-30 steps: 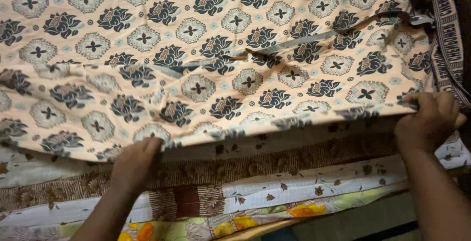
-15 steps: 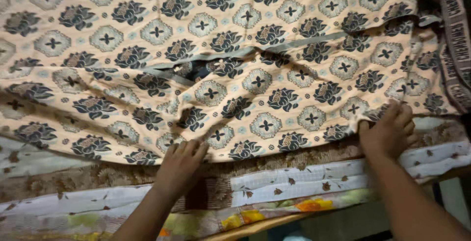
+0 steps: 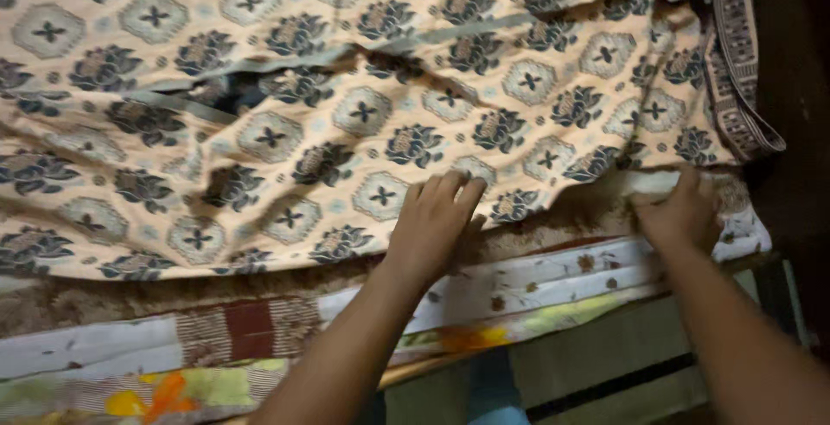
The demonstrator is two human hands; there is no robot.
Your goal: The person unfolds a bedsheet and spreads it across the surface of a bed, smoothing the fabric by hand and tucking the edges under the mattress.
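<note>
A peach bedsheet [image 3: 285,122] with dark blue flowers and pale medallions covers the bed, creased across its middle. My left hand [image 3: 435,222] lies flat on the sheet's near edge, fingers spread and pointing away from me. Near the sheet's right corner my right hand [image 3: 683,213] pinches the hem where it meets the layers beneath. The sheet's patterned border [image 3: 737,62] hangs folded over at the far right.
Under the sheet lie stacked layers: a brown floral one [image 3: 112,304], a white one with small leaves [image 3: 536,278] and a yellow-green flowered one [image 3: 173,390]. A wooden bed edge [image 3: 415,373] runs below. A dark upright [image 3: 800,88] stands at the right.
My left hand has slid right along the sheet's near edge and now lies flat on it. My right hand has stayed gripping the hem near the right corner. The view has shifted right.
</note>
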